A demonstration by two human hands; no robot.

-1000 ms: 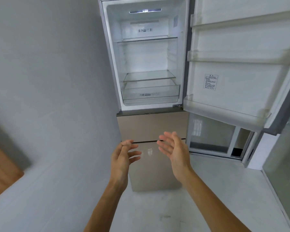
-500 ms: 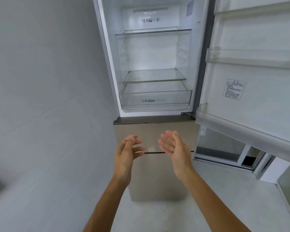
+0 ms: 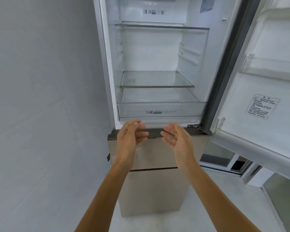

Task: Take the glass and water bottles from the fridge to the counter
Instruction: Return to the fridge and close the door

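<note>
The fridge (image 3: 110, 67) stands ahead of me with its upper door (image 3: 264, 84) swung open to the right. Its glass shelves (image 3: 156, 79) and the clear bottom drawer (image 3: 159, 111) show nothing on or in them. No glass and no water bottle is in view. My left hand (image 3: 130, 139) and my right hand (image 3: 177, 139) are raised side by side, palms facing each other, fingers spread, holding nothing. They hover just below the drawer, in front of the top edge of the beige lower door (image 3: 154, 158).
A grey-white wall (image 3: 45, 106) runs close along the fridge's left side. The open door's lower bin (image 3: 258, 148) juts out at the right at about hand height. Pale floor (image 3: 216, 206) lies below, with a glass panel (image 3: 285, 198) at the far right.
The view has moved closer to the fridge and tilted down a little. Both hands have risen from the lower doors to just under the drawer, still apart and holding nothing.
</note>
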